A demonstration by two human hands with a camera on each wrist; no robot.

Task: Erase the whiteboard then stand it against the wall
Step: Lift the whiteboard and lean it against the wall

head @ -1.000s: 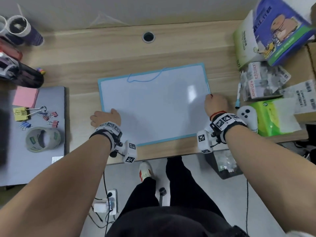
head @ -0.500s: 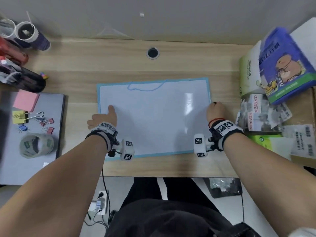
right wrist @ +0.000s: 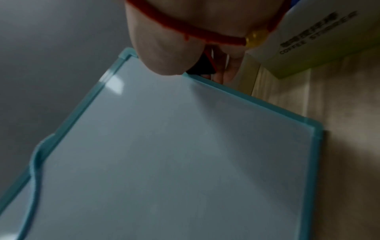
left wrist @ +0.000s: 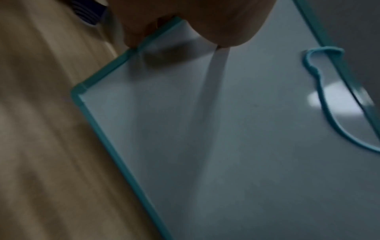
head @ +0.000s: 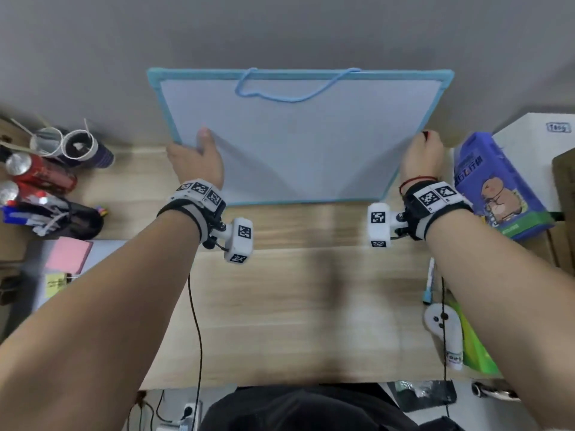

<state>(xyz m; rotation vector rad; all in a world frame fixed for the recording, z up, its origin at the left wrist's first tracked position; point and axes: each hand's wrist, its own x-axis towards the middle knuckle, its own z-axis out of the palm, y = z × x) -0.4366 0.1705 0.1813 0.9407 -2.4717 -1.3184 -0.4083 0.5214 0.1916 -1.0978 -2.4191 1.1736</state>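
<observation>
The whiteboard (head: 298,141), blank with a light-blue frame and a blue hanging cord (head: 292,91), is tilted up over the back of the wooden desk (head: 305,306), its top edge near the grey wall (head: 280,32). My left hand (head: 194,160) grips its left edge, thumb on the white face; the left wrist view shows the whiteboard (left wrist: 236,146) under that hand (left wrist: 185,24). My right hand (head: 423,157) grips the right edge, with a small black and red object tucked in the fingers. The right wrist view shows this hand (right wrist: 170,48) on the whiteboard (right wrist: 174,154).
Cans and cups (head: 46,169) stand at the left, with a pink sticky pad (head: 68,255) nearer me. At the right are a blue box (head: 494,188), a marker (head: 429,281), a white controller (head: 441,328) and a green pack (head: 476,346).
The whiteboard lay flat on the desk; both hands have lifted it, tipped it upright and carried it back toward the wall. My view has tilted up.
</observation>
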